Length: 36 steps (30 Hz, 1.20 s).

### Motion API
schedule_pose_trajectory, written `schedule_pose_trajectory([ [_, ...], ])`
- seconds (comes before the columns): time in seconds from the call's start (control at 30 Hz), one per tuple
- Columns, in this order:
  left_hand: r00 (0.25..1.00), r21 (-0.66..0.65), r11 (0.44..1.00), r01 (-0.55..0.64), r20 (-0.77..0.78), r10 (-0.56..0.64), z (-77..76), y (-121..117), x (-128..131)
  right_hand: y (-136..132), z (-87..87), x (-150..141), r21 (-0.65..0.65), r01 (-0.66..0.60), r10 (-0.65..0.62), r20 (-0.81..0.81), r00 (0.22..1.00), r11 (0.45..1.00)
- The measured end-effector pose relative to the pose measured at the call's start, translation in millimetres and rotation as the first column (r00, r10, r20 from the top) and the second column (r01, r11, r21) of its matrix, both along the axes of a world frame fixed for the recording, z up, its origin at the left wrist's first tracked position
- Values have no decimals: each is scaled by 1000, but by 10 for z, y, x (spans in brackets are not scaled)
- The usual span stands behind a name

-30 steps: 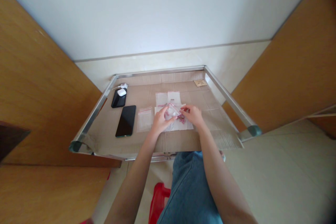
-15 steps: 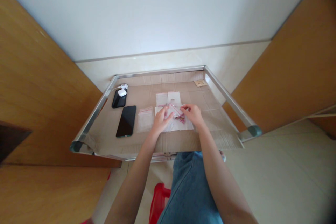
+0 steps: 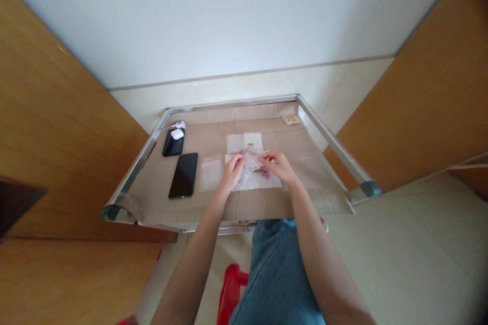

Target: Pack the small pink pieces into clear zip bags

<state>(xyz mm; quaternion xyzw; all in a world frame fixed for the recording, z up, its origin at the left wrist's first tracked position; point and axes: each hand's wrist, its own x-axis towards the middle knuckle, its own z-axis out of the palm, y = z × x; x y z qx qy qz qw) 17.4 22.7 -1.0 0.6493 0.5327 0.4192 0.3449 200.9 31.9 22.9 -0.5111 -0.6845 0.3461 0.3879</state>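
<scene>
On the cardboard-covered tabletop (image 3: 267,203) both my hands work at a small clear zip bag (image 3: 249,164) with a red seal strip. My left hand (image 3: 232,171) pinches the bag's left end, fingers closed. At the right end, my right hand (image 3: 277,164) pinches the bag near its seal. A little heap of dark pink pieces (image 3: 264,172) lies just under my right fingers, on white sheets (image 3: 254,182). Whether any piece is in the bag is too small to tell.
Left of my hands lie an empty zip bag (image 3: 211,172), a black phone (image 3: 183,175), and a second dark phone (image 3: 173,144) with a white earbud case (image 3: 176,134) on it. More clear bags (image 3: 244,142) lie behind. A metal rail (image 3: 331,144) frames the table; a red stool (image 3: 231,292) stands below.
The bag has been lowered towards the sheets. My left hand moved from cupping it, through lying open, to pinching its left end. My right hand stayed near the pink pieces.
</scene>
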Motion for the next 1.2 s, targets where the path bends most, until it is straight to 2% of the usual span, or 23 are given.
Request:
schedule_pose_trajectory([
  [0.2,997,-28,1000,-6,78,8,11,5,-3,-12,31,2,11,30,-29,-50,998,1000],
  [0.43,999,-28,999,18,28,-17,55,-27,5,-35,71,-5,-3,-80,80,-15,997,997],
  [0.77,998,-12,1000,29,54,-28,4,-3,-6,17,-23,88,19,-35,35,7,999,999],
  [0.87,997,7,999,38,67,-38,-42,21,-15,26,-54,129,44,52,-56,93,994,998],
  [0.97,996,6,999,42,82,-43,-68,35,-20,12,-80,169,28,149,-152,246,957,988],
  [1.1,996,8,999,45,78,-46,-69,35,-21,-31,-55,169,17,190,-179,429,885,982],
  [1.2,996,13,999,45,77,-45,-63,33,-21,-52,-13,142,25,199,-185,496,848,980],
])
